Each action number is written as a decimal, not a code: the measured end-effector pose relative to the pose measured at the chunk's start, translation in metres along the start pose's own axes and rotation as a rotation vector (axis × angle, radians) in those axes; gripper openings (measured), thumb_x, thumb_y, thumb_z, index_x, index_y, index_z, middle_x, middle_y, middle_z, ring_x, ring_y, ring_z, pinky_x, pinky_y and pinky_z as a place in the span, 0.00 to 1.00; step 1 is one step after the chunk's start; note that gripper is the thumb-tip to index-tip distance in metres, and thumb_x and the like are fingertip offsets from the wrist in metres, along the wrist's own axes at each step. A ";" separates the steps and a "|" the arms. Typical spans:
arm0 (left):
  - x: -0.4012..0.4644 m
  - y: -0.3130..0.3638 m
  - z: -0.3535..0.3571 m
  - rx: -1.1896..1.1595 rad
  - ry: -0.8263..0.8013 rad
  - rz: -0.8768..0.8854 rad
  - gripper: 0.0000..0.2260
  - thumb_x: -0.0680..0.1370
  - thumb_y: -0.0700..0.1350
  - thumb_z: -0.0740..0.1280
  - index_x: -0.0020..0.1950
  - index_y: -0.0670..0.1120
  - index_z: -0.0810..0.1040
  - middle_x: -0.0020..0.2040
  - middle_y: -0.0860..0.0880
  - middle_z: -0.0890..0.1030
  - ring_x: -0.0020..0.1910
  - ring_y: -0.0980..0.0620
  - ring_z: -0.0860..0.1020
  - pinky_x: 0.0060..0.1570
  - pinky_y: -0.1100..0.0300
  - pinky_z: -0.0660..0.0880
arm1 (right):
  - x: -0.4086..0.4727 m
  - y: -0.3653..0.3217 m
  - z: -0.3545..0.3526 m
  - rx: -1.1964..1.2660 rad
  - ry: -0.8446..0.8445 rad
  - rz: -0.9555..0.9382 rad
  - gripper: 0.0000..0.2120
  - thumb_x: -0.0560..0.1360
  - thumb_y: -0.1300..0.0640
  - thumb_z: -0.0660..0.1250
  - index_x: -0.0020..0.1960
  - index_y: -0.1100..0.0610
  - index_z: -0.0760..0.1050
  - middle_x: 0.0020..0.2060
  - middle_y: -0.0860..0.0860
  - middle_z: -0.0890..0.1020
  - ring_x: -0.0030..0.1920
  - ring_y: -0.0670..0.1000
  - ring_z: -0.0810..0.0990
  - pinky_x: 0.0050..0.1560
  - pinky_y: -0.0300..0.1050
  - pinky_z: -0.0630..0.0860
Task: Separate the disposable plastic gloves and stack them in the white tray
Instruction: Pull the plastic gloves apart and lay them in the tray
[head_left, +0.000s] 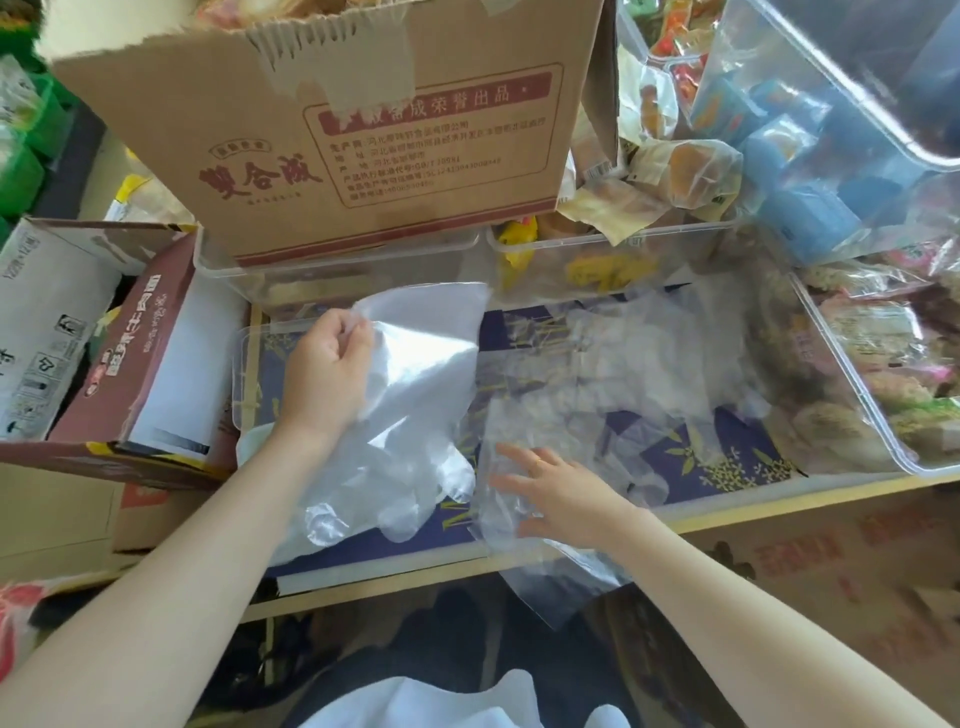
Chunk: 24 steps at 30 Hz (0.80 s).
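My left hand (327, 374) pinches the cuff end of a clear plastic glove (415, 395) and holds it over a shallow clear tray (244, 364) at the left of the table. The glove's fingers hang down toward the table's front edge. My right hand (556, 491) lies flat with spread fingers on another clear glove (514, 525) that hangs over the front edge. A loose pile of clear gloves (613, 374) lies on the blue patterned cloth (727, 457) to the right.
A big cardboard box (363, 130) stands on clear bins behind the work area. A clear bin of packaged snacks (878, 374) stands to the right, more snack bins behind it. Cartons (130, 364) stand at the left.
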<state>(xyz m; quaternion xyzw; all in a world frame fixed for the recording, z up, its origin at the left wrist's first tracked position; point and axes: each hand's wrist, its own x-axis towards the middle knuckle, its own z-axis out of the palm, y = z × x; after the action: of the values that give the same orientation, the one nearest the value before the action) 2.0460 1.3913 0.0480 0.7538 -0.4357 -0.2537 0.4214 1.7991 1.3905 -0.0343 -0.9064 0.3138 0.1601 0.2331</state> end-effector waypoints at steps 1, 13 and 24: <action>-0.001 -0.003 -0.002 0.000 0.000 -0.005 0.14 0.80 0.46 0.59 0.34 0.49 0.65 0.31 0.52 0.65 0.31 0.54 0.64 0.34 0.58 0.62 | 0.005 -0.004 0.004 -0.045 -0.025 -0.041 0.31 0.76 0.49 0.65 0.74 0.42 0.55 0.76 0.49 0.49 0.71 0.55 0.56 0.66 0.52 0.66; -0.014 -0.027 -0.015 0.011 0.023 -0.017 0.15 0.80 0.47 0.58 0.43 0.35 0.70 0.36 0.43 0.70 0.36 0.50 0.67 0.38 0.56 0.64 | 0.022 0.010 0.017 0.015 0.302 0.014 0.07 0.68 0.52 0.69 0.42 0.55 0.80 0.49 0.53 0.80 0.48 0.61 0.76 0.46 0.54 0.74; 0.000 -0.007 -0.007 -0.026 0.073 -0.016 0.15 0.81 0.50 0.58 0.57 0.41 0.78 0.54 0.43 0.81 0.55 0.46 0.77 0.54 0.54 0.71 | 0.000 0.044 -0.077 0.350 0.823 0.379 0.19 0.80 0.51 0.55 0.53 0.62 0.81 0.50 0.56 0.82 0.51 0.58 0.79 0.51 0.41 0.68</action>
<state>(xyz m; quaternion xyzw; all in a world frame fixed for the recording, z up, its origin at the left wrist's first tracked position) 2.0548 1.3959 0.0455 0.7605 -0.4105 -0.2350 0.4448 1.7820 1.3196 0.0166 -0.7685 0.5619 -0.2271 0.2052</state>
